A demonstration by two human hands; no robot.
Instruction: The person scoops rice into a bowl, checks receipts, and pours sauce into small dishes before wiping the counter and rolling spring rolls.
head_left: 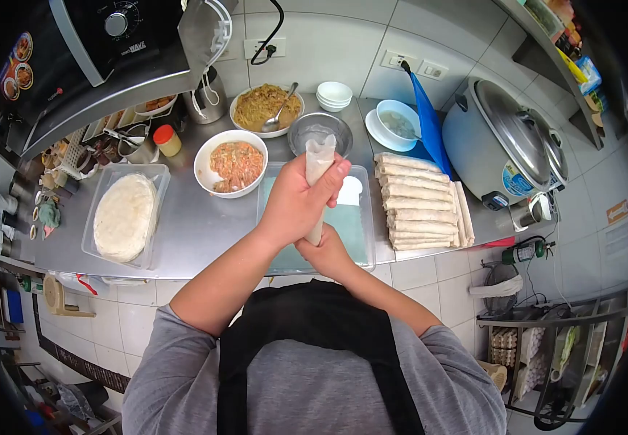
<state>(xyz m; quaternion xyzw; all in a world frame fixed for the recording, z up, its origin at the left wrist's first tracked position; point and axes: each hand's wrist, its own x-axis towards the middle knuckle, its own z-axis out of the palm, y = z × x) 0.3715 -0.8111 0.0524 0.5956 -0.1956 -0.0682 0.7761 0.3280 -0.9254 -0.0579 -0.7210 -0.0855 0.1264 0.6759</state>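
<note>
A pale wrapped roll (319, 174) is held up over the green board (346, 217). My left hand (296, 192) wraps round its upper part, and a loose, open flap of wrapper sticks up above the fingers. Lower down, my right hand (326, 252) closes round the roll's bottom end. Behind the roll is a metal bowl (301, 138). Left of the board, a white bowl (202, 174) holds pinkish ground filling. A clear tub (156, 217) with a stack of round wrappers (124, 217) lies farther left. Several finished rolls (415, 203) are piled on the right.
At the back are a bowl of brown shredded food (263, 105) with a spoon, small white bowls (333, 94) and a bowl of liquid (399, 122). A large rice cooker (481, 145) stands at the right, a red-lidded jar (167, 139) at the left, under a microwave (125, 36).
</note>
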